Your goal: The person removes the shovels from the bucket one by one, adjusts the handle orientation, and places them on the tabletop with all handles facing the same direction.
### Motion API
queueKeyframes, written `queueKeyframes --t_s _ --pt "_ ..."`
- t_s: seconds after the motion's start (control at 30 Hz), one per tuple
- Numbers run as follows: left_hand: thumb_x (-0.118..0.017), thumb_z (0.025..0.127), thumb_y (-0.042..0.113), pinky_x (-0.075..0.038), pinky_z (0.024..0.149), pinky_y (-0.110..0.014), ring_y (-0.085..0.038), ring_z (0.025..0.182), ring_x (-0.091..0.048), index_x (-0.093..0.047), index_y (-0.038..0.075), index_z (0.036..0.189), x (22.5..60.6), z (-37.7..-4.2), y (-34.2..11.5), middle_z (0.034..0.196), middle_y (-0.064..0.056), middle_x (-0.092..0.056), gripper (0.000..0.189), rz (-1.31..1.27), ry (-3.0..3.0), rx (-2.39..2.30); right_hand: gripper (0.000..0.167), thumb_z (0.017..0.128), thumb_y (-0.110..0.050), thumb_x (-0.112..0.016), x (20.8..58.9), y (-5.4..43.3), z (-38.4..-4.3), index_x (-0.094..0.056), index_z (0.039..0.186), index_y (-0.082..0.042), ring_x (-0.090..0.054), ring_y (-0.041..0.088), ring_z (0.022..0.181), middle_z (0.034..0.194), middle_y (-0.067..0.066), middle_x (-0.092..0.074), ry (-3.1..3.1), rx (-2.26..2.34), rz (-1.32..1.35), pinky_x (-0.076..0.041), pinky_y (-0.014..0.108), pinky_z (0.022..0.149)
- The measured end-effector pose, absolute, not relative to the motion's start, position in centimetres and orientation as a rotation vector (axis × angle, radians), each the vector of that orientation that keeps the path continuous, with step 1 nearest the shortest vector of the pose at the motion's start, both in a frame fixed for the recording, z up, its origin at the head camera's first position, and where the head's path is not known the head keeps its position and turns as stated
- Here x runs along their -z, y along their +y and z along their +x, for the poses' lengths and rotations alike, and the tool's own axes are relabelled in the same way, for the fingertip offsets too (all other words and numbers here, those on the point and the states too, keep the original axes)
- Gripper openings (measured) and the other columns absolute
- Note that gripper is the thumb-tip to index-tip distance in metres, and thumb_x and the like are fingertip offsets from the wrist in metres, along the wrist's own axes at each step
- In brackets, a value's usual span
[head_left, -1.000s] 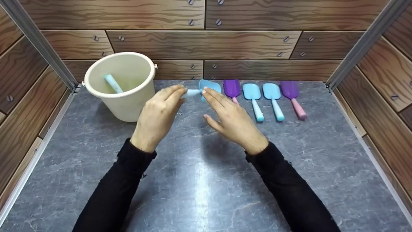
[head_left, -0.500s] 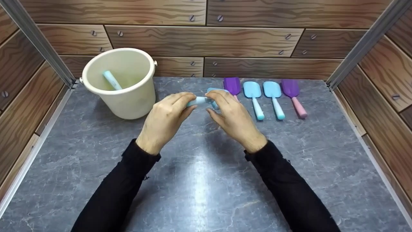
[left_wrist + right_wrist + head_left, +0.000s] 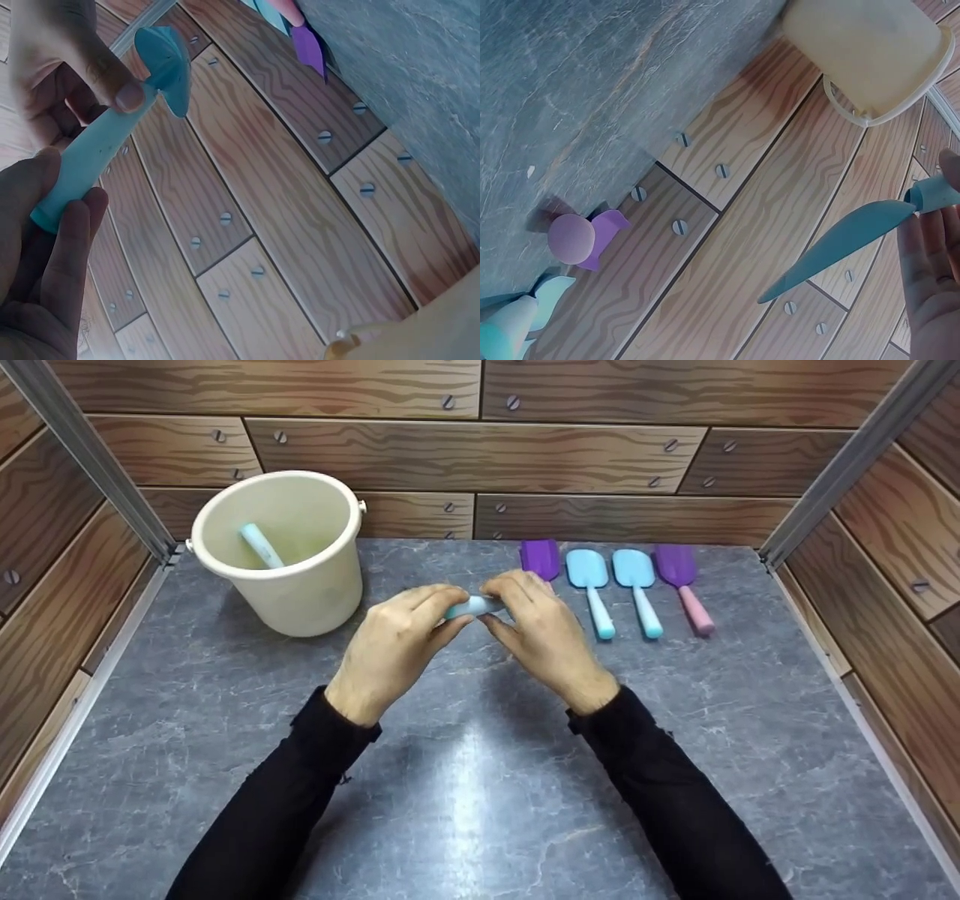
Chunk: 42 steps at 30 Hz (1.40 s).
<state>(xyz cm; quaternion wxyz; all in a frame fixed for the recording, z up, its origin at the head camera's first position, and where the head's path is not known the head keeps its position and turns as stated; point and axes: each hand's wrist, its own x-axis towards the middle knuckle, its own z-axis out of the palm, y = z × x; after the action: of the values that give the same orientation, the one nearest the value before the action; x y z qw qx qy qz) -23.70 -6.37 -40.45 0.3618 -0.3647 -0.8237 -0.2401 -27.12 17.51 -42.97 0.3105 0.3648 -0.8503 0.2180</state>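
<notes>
Blue scoop (image 3: 103, 142) held clear of the table (image 3: 465, 810): left hand (image 3: 397, 643) has fingers curled round the handle's end, right hand (image 3: 551, 634) pinches near the blade, probably to steady it. Bucket (image 3: 300, 598) beyond left fingers; four scoops (image 3: 632, 570) beyond right, handles nearest, likely for easy reach.

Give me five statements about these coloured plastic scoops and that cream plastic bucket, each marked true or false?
The left hand and right hand both hold one light-blue plastic scoop. True.
A light-blue handle shows inside the cream round plastic bucket. True.
The bucket stands right of the hands. False: it stands left of them.
Only three scoops lie in the row. False: four, two purple scoops and two light-blue scoops.
The rightmost scoop has a pink handle. True.
</notes>
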Motion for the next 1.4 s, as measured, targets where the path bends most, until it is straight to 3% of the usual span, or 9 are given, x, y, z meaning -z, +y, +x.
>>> queueKeyframes --t_s 0.5,0.77,1.1,1.4 --pt "-0.090 0.106 0.023 -0.077 0.086 -0.035 -0.027 0.095 -0.089 -0.084 0.000 0.118 40.9 -23.5 -6.2 0.107 -0.013 -0.090 0.027 -0.921 -2.133 0.674 0.033 0.097 0.003 -0.092 43.1 17.6 -27.3 -0.075 0.124 -0.003 -0.079 0.030 0.115 0.123 0.011 -0.080 -2.131 -0.494 1.032 -0.073 0.041 0.105" --pt "-0.086 0.110 0.024 -0.076 0.098 -0.036 -0.029 0.109 -0.090 -0.084 0.001 0.128 41.1 -23.7 -6.2 0.120 -0.014 -0.090 0.030 -0.951 -2.140 0.693 0.036 0.095 0.005 -0.091 43.2 17.9 -27.5 -0.075 0.126 -0.002 -0.078 0.032 0.118 0.123 0.013 -0.079 -2.132 -0.493 1.049 -0.071 0.045 0.109" --pt "-0.082 0.112 0.023 -0.074 0.103 -0.036 -0.029 0.116 -0.089 -0.081 0.001 0.138 41.3 -24.0 -6.3 0.128 -0.014 -0.089 0.034 -0.977 -2.154 0.680 0.043 0.093 0.008 -0.087 43.9 18.7 -28.4 -0.072 0.131 -0.003 -0.076 0.031 0.117 0.126 0.012 -0.077 -2.156 -0.457 1.031 -0.073 0.040 0.103" --pt "-0.077 0.116 0.023 -0.072 0.110 -0.041 -0.031 0.125 -0.086 -0.077 0.003 0.145 41.8 -25.0 -6.6 0.136 -0.014 -0.087 0.035 -0.949 -2.241 0.663 0.046 0.090 0.015 -0.087 43.8 20.1 -29.6 -0.063 0.126 -0.004 -0.076 0.040 0.123 0.131 0.017 -0.076 -2.241 -0.562 0.985 -0.071 0.051 0.109"
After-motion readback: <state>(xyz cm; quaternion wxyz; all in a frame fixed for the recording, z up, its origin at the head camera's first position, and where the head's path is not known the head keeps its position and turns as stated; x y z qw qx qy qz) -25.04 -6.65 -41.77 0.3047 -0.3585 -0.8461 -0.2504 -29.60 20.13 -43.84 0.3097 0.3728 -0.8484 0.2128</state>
